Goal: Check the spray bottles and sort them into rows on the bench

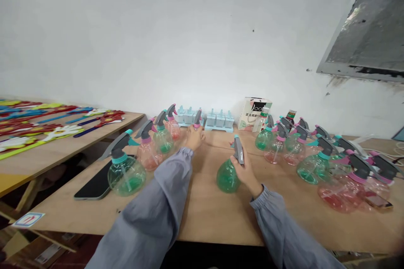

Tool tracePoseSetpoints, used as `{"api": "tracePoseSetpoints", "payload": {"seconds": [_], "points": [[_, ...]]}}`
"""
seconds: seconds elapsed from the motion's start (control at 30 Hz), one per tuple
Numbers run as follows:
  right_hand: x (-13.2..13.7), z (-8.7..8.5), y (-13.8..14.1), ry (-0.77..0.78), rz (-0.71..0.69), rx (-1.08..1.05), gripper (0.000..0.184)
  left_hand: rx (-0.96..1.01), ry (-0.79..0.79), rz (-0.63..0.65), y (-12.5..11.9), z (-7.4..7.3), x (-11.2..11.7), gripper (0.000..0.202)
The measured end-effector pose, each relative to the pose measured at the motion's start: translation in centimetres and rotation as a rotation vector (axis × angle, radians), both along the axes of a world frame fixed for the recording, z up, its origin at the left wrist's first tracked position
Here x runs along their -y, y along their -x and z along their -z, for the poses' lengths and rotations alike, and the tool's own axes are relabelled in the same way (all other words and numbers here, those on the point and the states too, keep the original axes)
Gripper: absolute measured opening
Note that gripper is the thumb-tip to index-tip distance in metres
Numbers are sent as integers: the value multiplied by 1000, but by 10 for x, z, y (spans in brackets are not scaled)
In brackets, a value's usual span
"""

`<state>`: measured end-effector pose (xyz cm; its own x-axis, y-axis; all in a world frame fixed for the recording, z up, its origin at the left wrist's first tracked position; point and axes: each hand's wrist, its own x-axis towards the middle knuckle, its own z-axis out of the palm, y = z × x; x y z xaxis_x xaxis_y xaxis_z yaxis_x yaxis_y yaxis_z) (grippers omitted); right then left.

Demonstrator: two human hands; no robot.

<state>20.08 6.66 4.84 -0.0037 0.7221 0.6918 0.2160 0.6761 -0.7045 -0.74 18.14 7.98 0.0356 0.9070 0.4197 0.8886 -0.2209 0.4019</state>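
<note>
My right hand is wrapped round the neck and grey trigger head of a green spray bottle, which stands upright near the middle of the table. Farther back, my left hand is closed round the upper part of a spray bottle with a pink collar; the hand hides its body. Left of that arm, several spray bottles stand in a slanting row, among them a clear green one at the front and a pink one behind it.
More green and pink spray bottles crowd the right side. Pale blue ice-pop moulds and a printed carton stand near the wall. A dark phone lies at left; colourful hand-shaped clappers cover the neighbouring table.
</note>
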Motion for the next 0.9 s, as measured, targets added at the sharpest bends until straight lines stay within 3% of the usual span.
{"api": "tracePoseSetpoints", "payload": {"seconds": [0.13, 0.2, 0.3, 0.5, 0.67, 0.8, 0.9], "points": [[7, -8, 2, 6, 45, -43, 33, -118, -66, 123, 5, 15, 59, 35], [9, -10, 2, 22, 79, -58, 32, -196, -179, 163, 8, 25, 85, 38], [10, -11, 1, 62, 142, -157, 37, -190, -269, 177, 11, 38, 110, 40], [8, -13, -1, 83, 43, -103, 38, -86, -262, 185, 8, 46, 115, 45], [10, -15, -2, 39, 131, -187, 34, -65, -228, 214, 9, 44, 115, 48], [9, -18, -5, 44, 71, -133, 31, -76, -199, 223, 11, 41, 116, 49], [9, -16, -6, 53, 101, -161, 32, -79, -188, 225, 11, 40, 116, 50]]}}
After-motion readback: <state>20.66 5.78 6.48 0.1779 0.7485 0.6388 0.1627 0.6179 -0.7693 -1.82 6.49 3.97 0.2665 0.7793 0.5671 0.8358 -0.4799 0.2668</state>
